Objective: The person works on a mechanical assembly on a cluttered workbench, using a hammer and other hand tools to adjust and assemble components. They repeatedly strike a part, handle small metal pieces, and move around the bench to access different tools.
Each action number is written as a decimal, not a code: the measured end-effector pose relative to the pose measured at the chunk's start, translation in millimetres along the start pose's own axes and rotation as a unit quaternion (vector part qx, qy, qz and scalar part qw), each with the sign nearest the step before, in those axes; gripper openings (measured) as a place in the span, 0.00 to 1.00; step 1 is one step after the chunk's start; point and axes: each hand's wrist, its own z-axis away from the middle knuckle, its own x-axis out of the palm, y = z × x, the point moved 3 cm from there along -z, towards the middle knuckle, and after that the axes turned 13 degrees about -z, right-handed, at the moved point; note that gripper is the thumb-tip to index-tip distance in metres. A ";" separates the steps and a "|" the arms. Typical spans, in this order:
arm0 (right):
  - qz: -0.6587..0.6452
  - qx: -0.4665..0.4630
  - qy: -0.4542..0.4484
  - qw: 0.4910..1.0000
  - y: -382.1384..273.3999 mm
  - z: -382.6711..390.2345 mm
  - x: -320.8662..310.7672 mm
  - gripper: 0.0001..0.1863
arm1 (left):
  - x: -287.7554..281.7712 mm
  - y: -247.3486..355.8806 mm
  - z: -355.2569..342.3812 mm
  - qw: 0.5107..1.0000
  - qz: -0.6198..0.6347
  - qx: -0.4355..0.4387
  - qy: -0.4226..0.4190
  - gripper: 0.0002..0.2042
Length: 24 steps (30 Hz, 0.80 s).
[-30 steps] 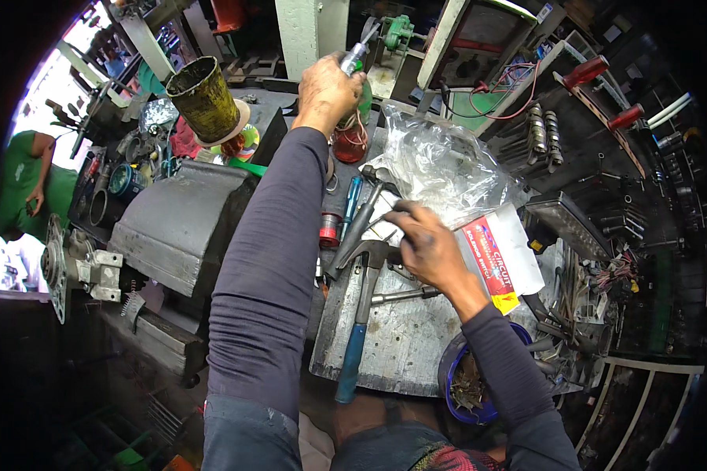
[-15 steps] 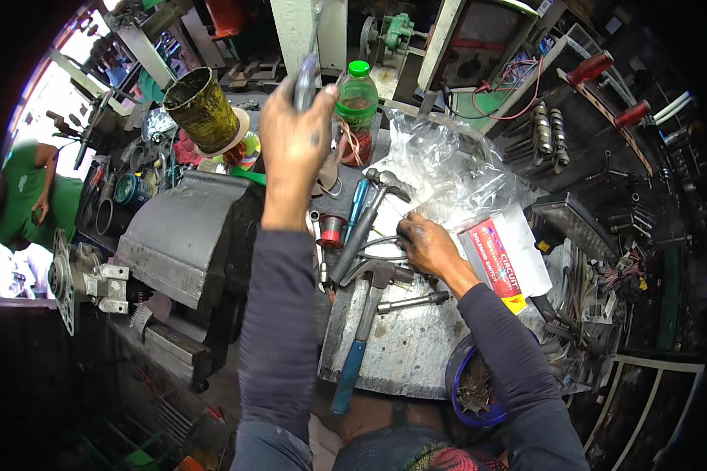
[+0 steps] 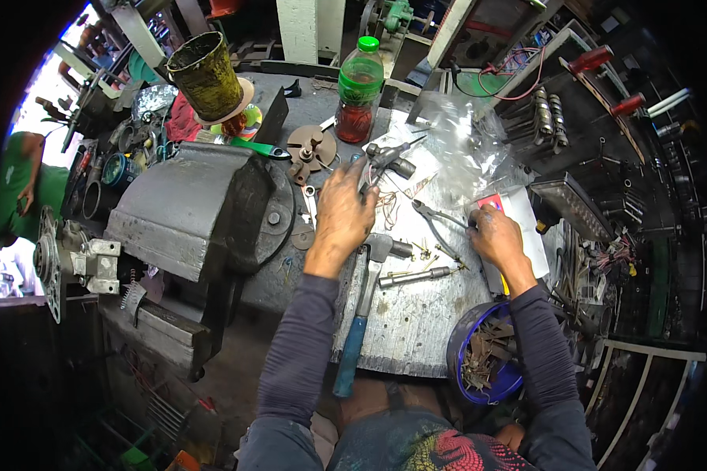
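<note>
My left hand (image 3: 339, 216) has its fingers curled round dark hand tools (image 3: 389, 161), a hammer head and pointed pliers among them; the exact grip is partly hidden. My right hand (image 3: 496, 239) grips the handle end of open pliers (image 3: 440, 216), over a red-and-white box (image 3: 538, 220) on papers. Between my hands lie thin wires (image 3: 387, 206) and small brass-coloured bits (image 3: 424, 253). Below them, a hammer with a blue handle (image 3: 351, 349) and a steel bar (image 3: 412, 277) rest on the metal plate (image 3: 401, 330). Clear plastic (image 3: 467, 141) lies behind.
A large vise (image 3: 169, 212) fills the left. A green-capped bottle (image 3: 359, 98) and grimy yellow can (image 3: 204, 78) stand behind, a blue scrap bucket (image 3: 507, 385) beside my right forearm. Tools crowd the right. A person in green (image 3: 35, 188) is at far left.
My left hand has come down from the raised screwdriver position onto the tools, uncovering the bottle. My right hand has moved rightward with the pliers. The red spool no longer shows.
</note>
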 end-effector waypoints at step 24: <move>-0.353 0.051 0.091 0.930 -81.6 218.4 10.7 0.08 | -44.5 11.6 246.4 0.771 0.416 -0.312 -0.368 0.16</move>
